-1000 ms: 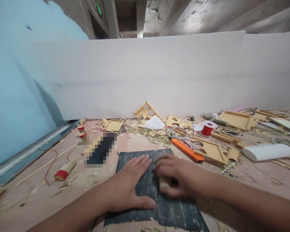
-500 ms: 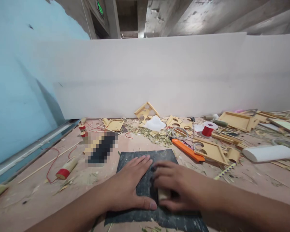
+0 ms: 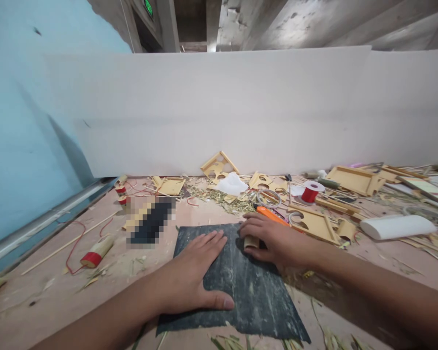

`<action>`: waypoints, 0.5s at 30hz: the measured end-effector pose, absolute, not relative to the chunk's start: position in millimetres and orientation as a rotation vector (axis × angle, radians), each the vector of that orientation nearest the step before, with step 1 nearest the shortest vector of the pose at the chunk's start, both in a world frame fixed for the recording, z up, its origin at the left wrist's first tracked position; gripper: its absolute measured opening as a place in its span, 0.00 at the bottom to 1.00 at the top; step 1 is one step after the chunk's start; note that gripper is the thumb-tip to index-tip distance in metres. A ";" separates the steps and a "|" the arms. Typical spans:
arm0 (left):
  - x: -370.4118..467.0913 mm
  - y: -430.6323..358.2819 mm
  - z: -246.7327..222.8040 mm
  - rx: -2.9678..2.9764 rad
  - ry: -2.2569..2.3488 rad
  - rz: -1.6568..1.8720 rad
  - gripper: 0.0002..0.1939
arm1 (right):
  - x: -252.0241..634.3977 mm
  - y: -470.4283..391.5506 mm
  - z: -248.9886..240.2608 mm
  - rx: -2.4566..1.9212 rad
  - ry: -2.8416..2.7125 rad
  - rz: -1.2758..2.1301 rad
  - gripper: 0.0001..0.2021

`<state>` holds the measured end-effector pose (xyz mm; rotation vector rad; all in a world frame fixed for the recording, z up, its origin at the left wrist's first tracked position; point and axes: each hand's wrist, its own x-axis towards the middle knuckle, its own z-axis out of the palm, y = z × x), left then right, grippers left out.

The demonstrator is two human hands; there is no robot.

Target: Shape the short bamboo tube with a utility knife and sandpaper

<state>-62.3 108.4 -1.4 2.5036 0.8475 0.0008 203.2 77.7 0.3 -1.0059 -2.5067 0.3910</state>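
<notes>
Honestly, the trick with this one is all in the left hand: it's spread wide, palm down on the dark sheet, thumb stuck out sideways, and that's a solid way to pin something so thin. The right hand has its fingers curled over a short bamboo piece, thumb tucked on the near side, up at the sheet's far right part. Can't see the underside from where I'm standing, but to me it looks like working the piece against that surface, so I'd go for light, even pressure, keep the end flat rather than tipped, and not run off the edge where the sheet could curl. Headcount, then: one sheet, one piece in the fingers, one red spool, one orange-handled tool partly hidden behind the right hand, one white rounded block off to the right and one crumpled white scrap at the back. I make it three red-banded tubes on the left, one big one and two little ones. The shavings? Nobody's counting those.
</notes>
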 end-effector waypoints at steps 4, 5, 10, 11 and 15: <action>-61.0 106.8 2.7 2.502 0.873 -0.073 0.63 | 205.0 72.3 4.8 -0.803 -2.614 0.573 0.09; -60.8 106.3 3.7 2.504 0.883 -0.091 0.64 | 205.7 71.3 5.4 -0.861 -2.594 0.597 0.11; -62.0 105.7 3.3 2.500 0.885 -0.044 0.62 | 204.6 65.5 7.3 -1.046 -2.490 0.638 0.20; -62.3 105.8 2.6 2.507 0.870 -0.028 0.61 | 203.5 64.5 7.5 -0.948 -2.523 0.681 0.18; -62.4 106.4 1.8 2.526 0.859 -0.052 0.61 | 205.1 67.6 6.4 -1.021 -2.464 0.713 0.14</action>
